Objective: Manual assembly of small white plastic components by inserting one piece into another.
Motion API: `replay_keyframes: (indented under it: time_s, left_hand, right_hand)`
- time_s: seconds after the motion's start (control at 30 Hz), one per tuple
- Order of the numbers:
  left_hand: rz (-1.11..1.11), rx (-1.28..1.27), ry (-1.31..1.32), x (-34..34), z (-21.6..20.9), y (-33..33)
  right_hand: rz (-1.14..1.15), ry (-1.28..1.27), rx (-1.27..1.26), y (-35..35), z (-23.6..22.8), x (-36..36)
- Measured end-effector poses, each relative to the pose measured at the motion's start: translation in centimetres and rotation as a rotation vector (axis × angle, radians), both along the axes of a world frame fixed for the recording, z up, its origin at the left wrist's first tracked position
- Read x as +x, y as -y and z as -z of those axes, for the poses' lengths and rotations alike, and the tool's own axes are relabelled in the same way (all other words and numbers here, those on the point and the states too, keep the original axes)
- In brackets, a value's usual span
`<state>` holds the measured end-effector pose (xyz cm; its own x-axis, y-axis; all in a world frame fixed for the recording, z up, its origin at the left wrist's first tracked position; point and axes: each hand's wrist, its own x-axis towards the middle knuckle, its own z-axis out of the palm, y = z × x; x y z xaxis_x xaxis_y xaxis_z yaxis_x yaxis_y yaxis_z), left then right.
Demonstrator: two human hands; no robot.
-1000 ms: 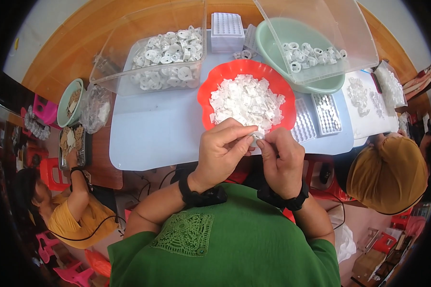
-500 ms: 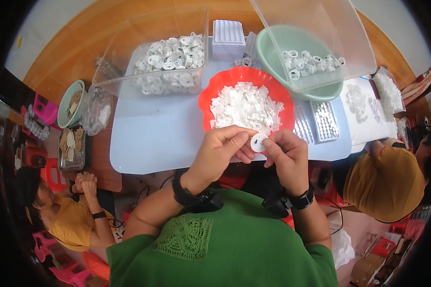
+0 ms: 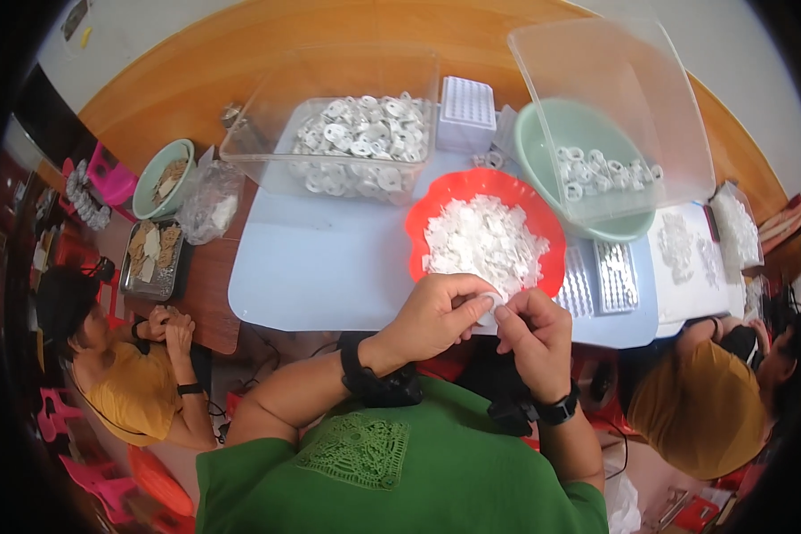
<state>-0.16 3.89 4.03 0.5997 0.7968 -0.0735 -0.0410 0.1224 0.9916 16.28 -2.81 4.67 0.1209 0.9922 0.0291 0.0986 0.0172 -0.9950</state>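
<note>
My left hand and my right hand meet at the near rim of a red scalloped bowl. Between their thumbs and fingertips they pinch a small round white plastic part, mostly covered by the fingers. Small white plastic pieces are heaped in the bowl just beyond my hands. Farther left, a clear plastic bin holds many round white parts of a similar kind.
A light green basin with white rings and a tilted clear container stand at the back right. White trays lie right of the bowl on the blue tabletop. Co-workers in yellow sit left and right.
The round part, earlier face-up with a dark slot showing, is now turned and largely hidden by my fingers. Both hands stay together; the whole view has shifted.
</note>
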Motion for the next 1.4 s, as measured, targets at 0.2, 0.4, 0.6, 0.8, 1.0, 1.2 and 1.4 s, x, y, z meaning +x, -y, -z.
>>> replay_keyframes:
  time_s: [0.2,0.4,0.6,0.8,1.0,1.2,1.4]
  left_hand:
    - [-0.244,0.165,0.000,-3.8,-4.9,-7.7]
    - [-0.614,-0.102,0.346,-7.2,-7.2,-14.1]
    - [-0.056,0.057,0.052,-4.8,-4.6,-7.7]
    - [0.011,0.119,-0.148,-3.1,-0.8,-4.4]
    - [-0.047,0.529,-0.342,-1.6,-0.7,-4.9]
    - [-0.061,0.493,-0.346,-0.8,0.3,-4.7]
    - [-0.102,0.523,-0.405,-0.4,-0.3,-4.3]
  right_hand:
    - [-0.021,0.036,-0.017,-0.3,-1.3,3.9]
    - [0.162,0.055,-0.070,-1.2,-1.9,8.7]
    - [0.296,0.479,-0.102,-1.1,0.1,13.8]
    - [0.416,1.010,-0.140,-0.4,2.6,19.0]
    - [0.395,1.117,-0.205,-1.1,3.5,19.9]
    - [0.315,1.230,-0.192,-3.6,4.8,20.0]
    - [0.354,1.242,-0.118,-4.5,5.7,20.1]
